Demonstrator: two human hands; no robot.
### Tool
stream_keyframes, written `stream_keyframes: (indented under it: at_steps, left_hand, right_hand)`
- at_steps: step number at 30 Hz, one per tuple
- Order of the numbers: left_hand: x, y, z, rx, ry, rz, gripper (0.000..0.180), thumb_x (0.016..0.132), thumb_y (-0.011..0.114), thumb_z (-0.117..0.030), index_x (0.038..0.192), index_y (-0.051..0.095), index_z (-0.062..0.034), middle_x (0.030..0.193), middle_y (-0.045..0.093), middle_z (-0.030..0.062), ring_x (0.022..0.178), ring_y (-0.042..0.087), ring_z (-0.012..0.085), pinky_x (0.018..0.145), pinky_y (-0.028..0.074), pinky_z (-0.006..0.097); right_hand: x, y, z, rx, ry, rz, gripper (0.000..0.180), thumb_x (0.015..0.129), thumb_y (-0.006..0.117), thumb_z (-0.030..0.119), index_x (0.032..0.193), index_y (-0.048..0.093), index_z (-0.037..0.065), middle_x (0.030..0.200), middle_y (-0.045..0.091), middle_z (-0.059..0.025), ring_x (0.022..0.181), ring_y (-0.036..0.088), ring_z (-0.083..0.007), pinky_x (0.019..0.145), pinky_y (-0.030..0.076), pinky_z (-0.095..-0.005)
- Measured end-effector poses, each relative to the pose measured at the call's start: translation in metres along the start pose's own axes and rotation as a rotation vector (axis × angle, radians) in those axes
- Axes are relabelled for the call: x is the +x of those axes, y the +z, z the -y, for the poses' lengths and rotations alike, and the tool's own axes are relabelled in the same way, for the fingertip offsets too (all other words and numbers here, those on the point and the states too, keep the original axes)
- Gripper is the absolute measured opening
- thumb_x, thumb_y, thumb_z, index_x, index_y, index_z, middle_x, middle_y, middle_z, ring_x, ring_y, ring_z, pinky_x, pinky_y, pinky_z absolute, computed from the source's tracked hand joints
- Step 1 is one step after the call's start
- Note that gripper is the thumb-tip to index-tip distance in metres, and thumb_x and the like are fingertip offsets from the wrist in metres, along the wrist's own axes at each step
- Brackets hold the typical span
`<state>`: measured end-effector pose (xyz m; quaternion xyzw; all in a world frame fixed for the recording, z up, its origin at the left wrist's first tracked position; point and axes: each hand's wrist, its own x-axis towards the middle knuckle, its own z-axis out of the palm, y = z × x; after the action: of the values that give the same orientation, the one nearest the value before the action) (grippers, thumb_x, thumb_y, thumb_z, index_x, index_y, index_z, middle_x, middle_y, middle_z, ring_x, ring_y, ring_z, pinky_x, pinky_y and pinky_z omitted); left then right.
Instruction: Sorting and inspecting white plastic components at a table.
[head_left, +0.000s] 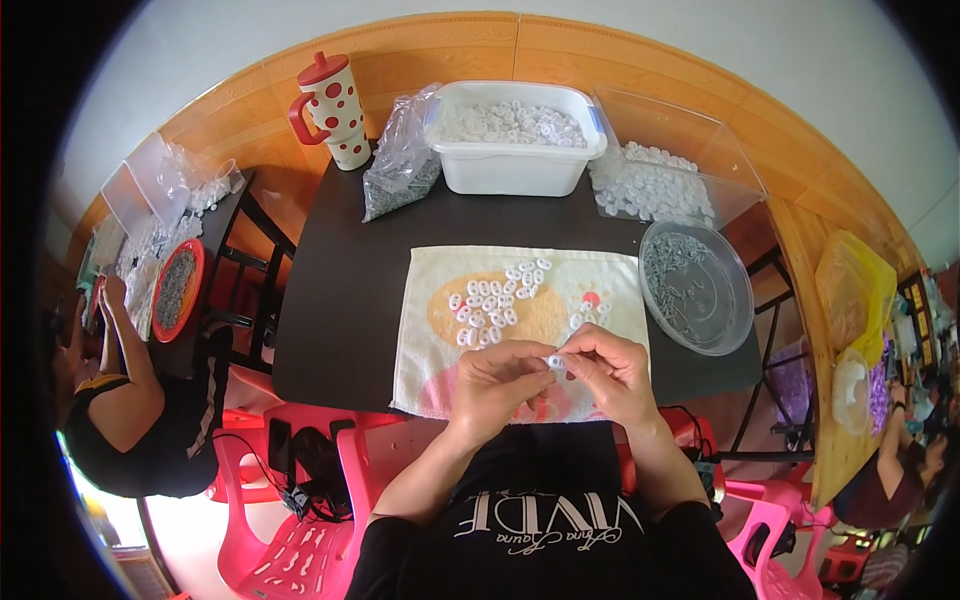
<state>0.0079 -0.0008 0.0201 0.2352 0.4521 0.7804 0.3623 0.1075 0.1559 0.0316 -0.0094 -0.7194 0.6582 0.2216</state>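
Observation:
Above the near part of a cream towel (425,290), my two hands meet at a small white plastic piece (557,363) with dark spots that look like holes. The thumb and finger of my left hand (495,388) pinch it from the left. My right hand (612,375) closes on it from the right; whether a smaller part is also in those fingertips is hidden. Several similar white oval pieces (487,310) with two holes lie loosely on the towel beyond my left hand. A smaller group of white pieces (590,312) sits just beyond my right hand, partly covered by it.
Beyond the towel stand a white tub (513,170) of white parts and a clear box (735,165) of white discs. A round clear tray (735,310) holds small grey parts. A bag (400,185) and a dotted tumbler (340,115) are back left. Other people work at both sides.

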Motion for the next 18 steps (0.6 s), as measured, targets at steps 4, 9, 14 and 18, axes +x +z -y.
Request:
stream_keyframes:
  at_steps: [4, 9, 14, 18]
  left_hand:
    - [-0.005, 0.005, 0.008, 0.007, 0.035, -0.055, 0.029, 0.083, 0.065, 0.015, 0.109, 0.071, 0.0035, 0.080, 0.068, 0.0075, 0.063, 0.065, 0.0101, 0.054, 0.053, 0.020]
    - [-0.008, 0.001, 0.016, 0.071, 0.070, -0.030, 0.028, 0.087, 0.062, 0.014, 0.111, 0.070, 0.0022, 0.087, 0.065, 0.0057, 0.070, 0.066, 0.0093, 0.056, 0.053, 0.021]
    - [-0.007, 0.000, 0.014, 0.057, 0.041, 0.001, 0.028, 0.087, 0.062, 0.014, 0.111, 0.070, 0.0017, 0.088, 0.065, 0.0050, 0.070, 0.065, 0.0090, 0.057, 0.053, 0.021]
    - [-0.009, 0.000, 0.013, 0.057, 0.018, 0.018, 0.028, 0.088, 0.062, 0.013, 0.111, 0.070, 0.0010, 0.088, 0.064, 0.0042, 0.070, 0.065, 0.0086, 0.057, 0.053, 0.021]
  right_hand:
    - [-0.005, -0.002, -0.006, -0.025, -0.020, -0.008, 0.008, 0.089, 0.062, -0.009, 0.096, 0.067, -0.008, 0.087, 0.063, -0.0090, 0.073, 0.057, -0.0103, 0.064, 0.048, -0.0227]
    - [-0.009, -0.006, -0.009, -0.067, -0.075, 0.022, 0.015, 0.088, 0.061, -0.011, 0.101, 0.068, -0.008, 0.090, 0.063, -0.0101, 0.074, 0.058, -0.0113, 0.064, 0.049, -0.0233]
    - [-0.008, -0.006, -0.002, -0.059, -0.103, 0.030, 0.024, 0.084, 0.060, -0.015, 0.104, 0.068, -0.005, 0.083, 0.065, -0.0090, 0.072, 0.061, -0.0154, 0.065, 0.046, -0.0260]
    - [-0.011, -0.009, -0.003, -0.008, -0.049, 0.048, 0.027, 0.083, 0.060, -0.016, 0.105, 0.068, -0.004, 0.085, 0.065, -0.0089, 0.075, 0.061, -0.0154, 0.067, 0.046, -0.0267]
